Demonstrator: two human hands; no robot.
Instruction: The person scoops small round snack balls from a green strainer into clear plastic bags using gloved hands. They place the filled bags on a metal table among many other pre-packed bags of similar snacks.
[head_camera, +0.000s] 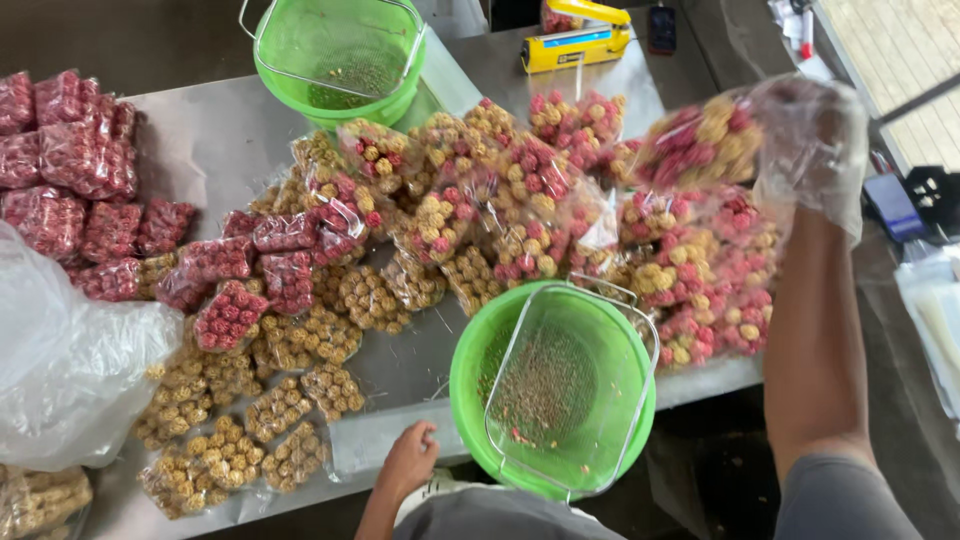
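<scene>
Two hands are at work over a grey counter (215, 140) crowded with small clear packets of round sweets. The right hand (812, 140), covered by a loose clear plastic glove, is raised above the far right corner of the counter; its grip is closed around a packet of mixed red and yellow balls (700, 140), held up clear of the heap below. The left hand (408, 460) is bare and rests at the near edge of the counter, fingers curled loosely with nothing in them, just beside a green basin (470, 375) that has a clear wire-framed sieve tray (565, 385) sitting inside it with crumbs at the bottom. A heap of mixed red and yellow packets (560, 200) fills the middle and right side of the counter. Yellow-brown packets (240, 410) lie toward the near left corner, and red packets (70, 170) are piled along the left edge. A second green basin (340, 60) with its own tray stands at the far edge, near a yellow and blue sealing tool (578, 38). A crumpled clear plastic bag (70, 360) lies at the left edge.
</scene>
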